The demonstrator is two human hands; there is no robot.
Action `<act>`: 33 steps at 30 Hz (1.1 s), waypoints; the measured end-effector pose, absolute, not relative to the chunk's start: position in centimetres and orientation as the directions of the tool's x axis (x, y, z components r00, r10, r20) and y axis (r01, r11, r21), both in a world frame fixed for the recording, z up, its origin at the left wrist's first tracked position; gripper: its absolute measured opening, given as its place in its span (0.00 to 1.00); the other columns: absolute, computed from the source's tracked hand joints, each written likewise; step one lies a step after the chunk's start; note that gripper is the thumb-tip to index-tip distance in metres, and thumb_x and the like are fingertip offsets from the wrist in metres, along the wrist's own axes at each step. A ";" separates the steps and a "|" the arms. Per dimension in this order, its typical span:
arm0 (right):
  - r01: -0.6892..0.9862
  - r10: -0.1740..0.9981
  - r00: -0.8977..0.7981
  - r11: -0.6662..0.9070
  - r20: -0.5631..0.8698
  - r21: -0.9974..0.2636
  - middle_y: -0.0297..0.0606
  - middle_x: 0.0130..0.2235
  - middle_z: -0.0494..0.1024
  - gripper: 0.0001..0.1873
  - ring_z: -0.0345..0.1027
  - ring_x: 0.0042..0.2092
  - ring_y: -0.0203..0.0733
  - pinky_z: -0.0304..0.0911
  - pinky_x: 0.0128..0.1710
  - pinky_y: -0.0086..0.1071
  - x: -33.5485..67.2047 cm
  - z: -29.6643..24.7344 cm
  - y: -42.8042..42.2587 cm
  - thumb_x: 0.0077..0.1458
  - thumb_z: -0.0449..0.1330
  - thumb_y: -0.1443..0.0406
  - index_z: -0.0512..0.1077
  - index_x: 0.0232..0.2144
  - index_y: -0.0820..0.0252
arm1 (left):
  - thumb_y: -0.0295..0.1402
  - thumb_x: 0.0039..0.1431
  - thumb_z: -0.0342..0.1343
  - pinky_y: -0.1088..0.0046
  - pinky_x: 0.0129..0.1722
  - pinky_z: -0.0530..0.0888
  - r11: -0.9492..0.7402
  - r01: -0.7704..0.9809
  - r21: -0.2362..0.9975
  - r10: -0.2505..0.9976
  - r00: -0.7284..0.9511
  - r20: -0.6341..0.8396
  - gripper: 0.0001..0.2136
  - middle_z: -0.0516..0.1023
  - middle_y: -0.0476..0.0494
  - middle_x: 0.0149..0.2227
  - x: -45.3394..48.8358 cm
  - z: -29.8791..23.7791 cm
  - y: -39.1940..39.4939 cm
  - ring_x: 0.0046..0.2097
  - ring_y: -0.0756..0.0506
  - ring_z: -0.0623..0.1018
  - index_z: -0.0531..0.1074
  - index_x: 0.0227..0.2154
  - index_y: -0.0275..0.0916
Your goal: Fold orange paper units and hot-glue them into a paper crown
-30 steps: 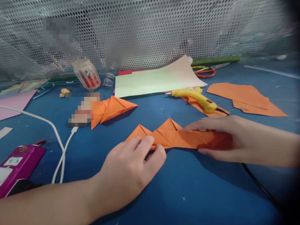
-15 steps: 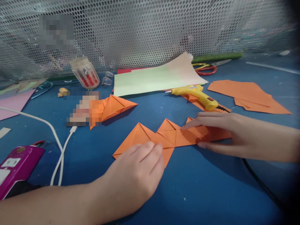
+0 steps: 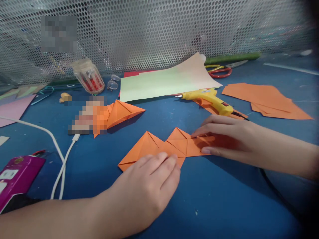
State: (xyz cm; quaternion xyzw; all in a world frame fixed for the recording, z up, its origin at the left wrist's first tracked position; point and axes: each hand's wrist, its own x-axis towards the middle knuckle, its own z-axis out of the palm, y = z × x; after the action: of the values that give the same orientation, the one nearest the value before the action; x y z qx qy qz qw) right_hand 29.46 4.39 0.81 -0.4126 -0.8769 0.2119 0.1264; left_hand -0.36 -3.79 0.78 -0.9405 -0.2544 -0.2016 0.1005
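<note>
A strip of folded orange paper (image 3: 175,144) with peaked, triangular folds lies on the blue table. My left hand (image 3: 152,186) rests over its near left part with fingers curled together and pressed on the paper; the fingertips cover some folds. At the right part of the strip, my right hand (image 3: 221,139) arches over the paper, its thumb at the near edge and fingers on the far side. That end of the paper is mostly hidden beneath the hand. Another folded orange paper piece (image 3: 122,114) lies farther back, partly blurred out.
Behind my right hand lies a yellow glue gun (image 3: 211,99). Flat orange sheets (image 3: 269,99), scissors (image 3: 221,72), a pale green sheet (image 3: 159,84) and a jar (image 3: 89,78) stand toward the mesh panel (image 3: 159,33). A white cable (image 3: 56,146) and purple power strip (image 3: 22,176) lie left.
My right hand has slid left along the folded paper, covering its rightmost peak. My left hand has shifted slightly right, its fingertips farther over the folds.
</note>
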 end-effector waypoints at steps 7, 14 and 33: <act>0.644 0.761 -0.639 0.609 0.111 -0.463 0.40 0.48 0.79 0.23 0.78 0.46 0.48 0.75 0.48 0.42 29.5 0.7 4.4 0.65 0.58 0.41 0.80 0.52 0.40 | 0.24 0.76 0.47 0.61 0.50 0.85 -0.846 0.533 -0.002 0.483 0.767 0.422 0.14 0.85 0.32 0.52 -0.1 0.5 -3.5 0.51 0.37 0.85 0.80 0.45 0.27; 0.620 0.714 -0.698 0.642 0.057 -0.451 0.39 0.46 0.80 0.20 0.79 0.43 0.46 0.74 0.43 0.38 30.1 0.9 5.2 0.65 0.59 0.43 0.80 0.51 0.41 | 0.19 0.73 0.42 0.63 0.49 0.85 -0.856 0.517 -0.012 0.461 0.773 0.435 0.19 0.86 0.32 0.51 -0.2 1.1 -3.7 0.49 0.38 0.86 0.80 0.44 0.27; 0.650 0.723 -0.681 0.522 -0.118 -0.553 0.36 0.48 0.81 0.20 0.78 0.43 0.43 0.74 0.41 0.35 30.2 1.1 5.0 0.66 0.57 0.42 0.78 0.52 0.37 | 0.19 0.75 0.37 0.62 0.54 0.81 -0.841 0.536 -0.077 0.445 0.765 0.466 0.21 0.85 0.32 0.51 0.0 0.2 -4.2 0.52 0.38 0.84 0.78 0.48 0.26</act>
State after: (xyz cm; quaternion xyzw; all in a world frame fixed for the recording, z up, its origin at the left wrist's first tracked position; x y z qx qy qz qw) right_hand 30.21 5.03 1.09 -0.3946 -0.8699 0.2890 0.0632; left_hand -0.01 -4.24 0.16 -0.9338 -0.2624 -0.2203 0.1032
